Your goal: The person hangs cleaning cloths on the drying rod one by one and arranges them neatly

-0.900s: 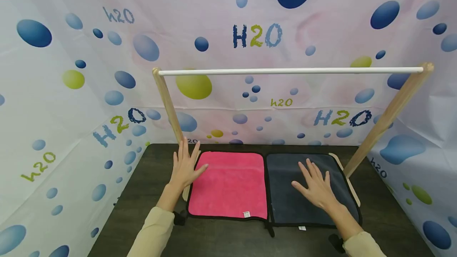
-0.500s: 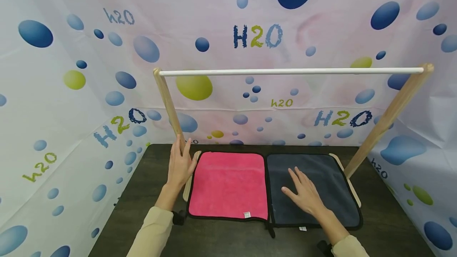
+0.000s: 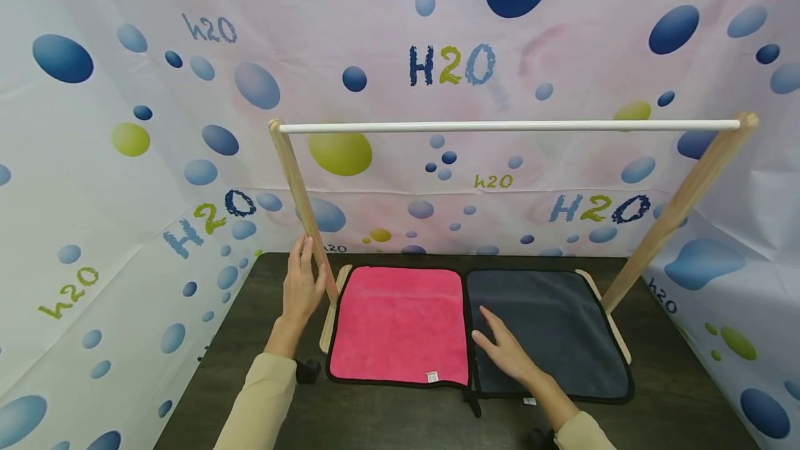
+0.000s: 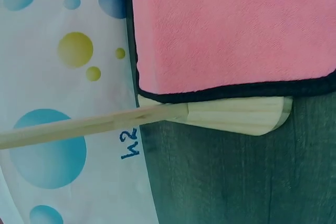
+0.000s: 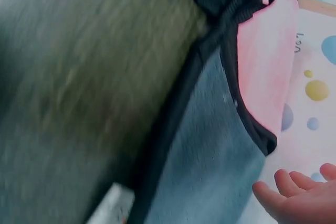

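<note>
A pink cloth (image 3: 400,325) with black edging lies flat on the dark table, and a dark grey-blue cloth (image 3: 537,325) lies beside it on the right. My left hand (image 3: 301,283) is beside the left wooden post (image 3: 294,179) of a rack, fingers extended near the post's lower part, holding nothing. Over the left part of the grey-blue cloth hovers my right hand (image 3: 505,349), its fingers loosely extended and pointing toward the pink cloth. In the right wrist view the right fingers (image 5: 294,187) show at the lower right, with nothing in them.
A white bar (image 3: 500,126) spans the rack between the left post and the right wooden post (image 3: 681,207). Wooden feet (image 4: 236,115) stick out past the cloths' outer edges. A bubble-printed curtain (image 3: 387,54) closes off the back and sides.
My left hand has shifted left, off the pink cloth's edge to the outer side of the post. The right hand has moved left across the grey-blue cloth. Both cloths stay put.
</note>
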The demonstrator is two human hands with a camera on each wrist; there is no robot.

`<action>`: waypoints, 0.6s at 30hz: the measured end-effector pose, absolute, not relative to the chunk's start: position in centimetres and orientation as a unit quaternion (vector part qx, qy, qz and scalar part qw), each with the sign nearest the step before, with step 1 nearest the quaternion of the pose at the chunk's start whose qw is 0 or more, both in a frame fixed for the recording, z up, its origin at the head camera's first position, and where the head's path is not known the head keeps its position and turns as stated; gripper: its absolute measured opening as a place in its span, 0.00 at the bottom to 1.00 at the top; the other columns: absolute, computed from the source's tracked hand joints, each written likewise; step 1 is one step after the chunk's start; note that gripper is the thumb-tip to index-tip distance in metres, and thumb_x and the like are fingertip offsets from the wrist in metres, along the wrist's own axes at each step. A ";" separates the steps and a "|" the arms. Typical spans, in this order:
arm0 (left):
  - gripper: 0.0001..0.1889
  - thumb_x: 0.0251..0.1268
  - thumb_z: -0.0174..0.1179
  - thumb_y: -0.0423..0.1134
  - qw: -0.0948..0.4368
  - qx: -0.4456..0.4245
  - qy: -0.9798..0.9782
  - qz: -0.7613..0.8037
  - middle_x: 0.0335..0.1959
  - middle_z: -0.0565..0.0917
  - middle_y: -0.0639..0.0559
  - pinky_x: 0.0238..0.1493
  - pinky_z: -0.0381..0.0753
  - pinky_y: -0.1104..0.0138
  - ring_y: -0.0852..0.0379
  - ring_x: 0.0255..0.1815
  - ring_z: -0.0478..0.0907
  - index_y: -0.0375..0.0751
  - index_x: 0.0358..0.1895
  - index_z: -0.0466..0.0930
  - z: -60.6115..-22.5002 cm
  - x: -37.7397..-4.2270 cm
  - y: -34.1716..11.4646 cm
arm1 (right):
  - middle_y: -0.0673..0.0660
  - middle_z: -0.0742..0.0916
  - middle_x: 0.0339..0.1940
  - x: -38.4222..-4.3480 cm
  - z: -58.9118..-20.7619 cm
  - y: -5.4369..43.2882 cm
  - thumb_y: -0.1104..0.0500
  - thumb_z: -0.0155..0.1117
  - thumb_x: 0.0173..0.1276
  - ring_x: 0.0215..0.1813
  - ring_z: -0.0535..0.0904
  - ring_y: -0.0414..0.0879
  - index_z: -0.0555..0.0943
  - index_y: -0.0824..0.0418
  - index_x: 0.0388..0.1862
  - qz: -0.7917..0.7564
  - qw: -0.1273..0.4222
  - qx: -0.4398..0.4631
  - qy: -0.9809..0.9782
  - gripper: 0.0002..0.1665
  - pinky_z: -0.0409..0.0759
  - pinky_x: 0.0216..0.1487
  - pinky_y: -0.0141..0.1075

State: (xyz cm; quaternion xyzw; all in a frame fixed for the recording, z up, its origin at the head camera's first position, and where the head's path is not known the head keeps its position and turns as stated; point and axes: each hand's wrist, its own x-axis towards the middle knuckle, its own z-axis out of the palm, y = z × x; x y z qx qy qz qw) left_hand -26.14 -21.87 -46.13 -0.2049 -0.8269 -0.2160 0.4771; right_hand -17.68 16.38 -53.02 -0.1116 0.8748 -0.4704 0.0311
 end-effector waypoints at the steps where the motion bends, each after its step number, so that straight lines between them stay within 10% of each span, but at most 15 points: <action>1: 0.35 0.49 0.60 0.23 0.483 -0.202 -0.824 -0.216 0.60 0.63 0.30 0.34 0.78 0.50 0.36 0.54 0.68 0.33 0.64 0.57 -46.0 -26.3 -22.0 | 0.70 0.60 0.69 -17.7 -53.1 16.1 0.52 0.52 0.69 0.67 0.56 0.66 0.53 0.68 0.70 -0.481 0.039 -0.107 0.869 0.38 0.58 0.61 0.60; 11: 0.34 0.52 0.59 0.25 0.465 -0.181 -0.836 -0.229 0.58 0.66 0.32 0.36 0.77 0.49 0.36 0.52 0.70 0.31 0.65 0.57 -45.3 -27.3 -22.6 | 0.71 0.63 0.67 -18.1 -55.1 13.6 0.50 0.52 0.68 0.66 0.58 0.66 0.54 0.68 0.70 -0.519 0.060 -0.049 0.851 0.38 0.60 0.61 0.59; 18: 0.37 0.54 0.59 0.27 0.429 -0.186 -0.852 -0.235 0.60 0.65 0.31 0.18 0.73 0.53 0.37 0.33 0.76 0.33 0.68 0.53 -45.3 -27.7 -22.7 | 0.72 0.64 0.66 -18.4 -55.6 12.9 0.51 0.51 0.69 0.65 0.60 0.67 0.55 0.71 0.68 -0.512 0.053 -0.010 0.857 0.37 0.61 0.61 0.58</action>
